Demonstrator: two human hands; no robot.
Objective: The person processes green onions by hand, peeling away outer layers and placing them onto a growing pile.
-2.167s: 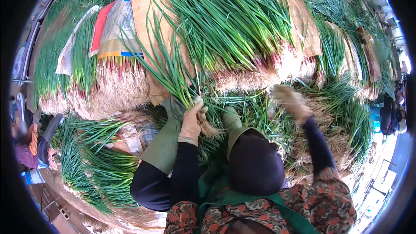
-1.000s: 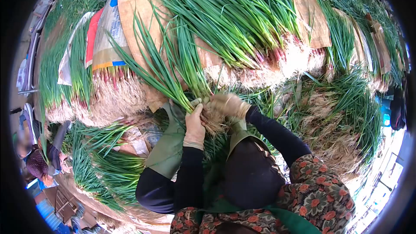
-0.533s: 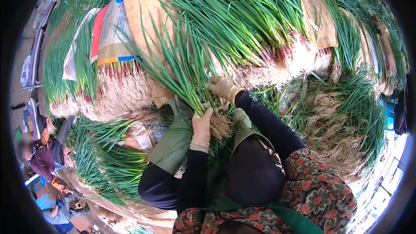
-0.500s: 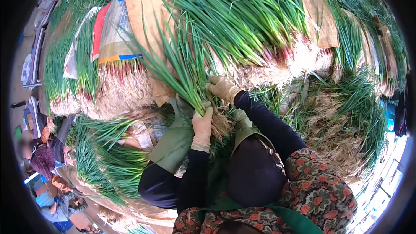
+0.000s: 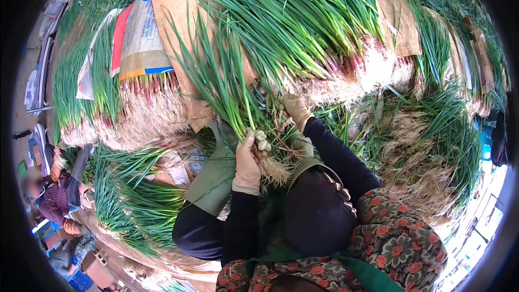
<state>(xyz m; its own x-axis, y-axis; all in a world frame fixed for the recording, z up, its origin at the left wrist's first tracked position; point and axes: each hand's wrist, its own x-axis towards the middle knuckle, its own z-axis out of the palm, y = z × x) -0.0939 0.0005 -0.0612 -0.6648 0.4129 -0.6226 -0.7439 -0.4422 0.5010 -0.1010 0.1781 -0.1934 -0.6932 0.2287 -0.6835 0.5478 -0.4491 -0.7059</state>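
Note:
My left hand point(image 5: 250, 159), in a pale glove, is closed around a bunch of green onions point(image 5: 230, 100) just above the roots. The leaves fan up and to the left, and the tangled roots hang at the right of the fist. My right hand point(image 5: 294, 110), gloved too, is up and to the right of it, fingers curled beside thin brown stalks and roots. What it grips is too small to make out. Above both hands lies a large pile of green onions point(image 5: 303, 21), its pale roots toward me.
Brown sacking point(image 5: 181, 38) and a printed sack point(image 5: 141, 43) cover bundles at the upper left. More onions lie at the lower left point(image 5: 154, 200) and in a rooty heap point(image 5: 413, 157) at the right. Co-workers point(image 5: 54, 197) sit at the far left.
My right hand has moved slightly right and down, away from the bunch. My left hand still holds the bunch, its fingers now turned more into view, with the roots spread to the right.

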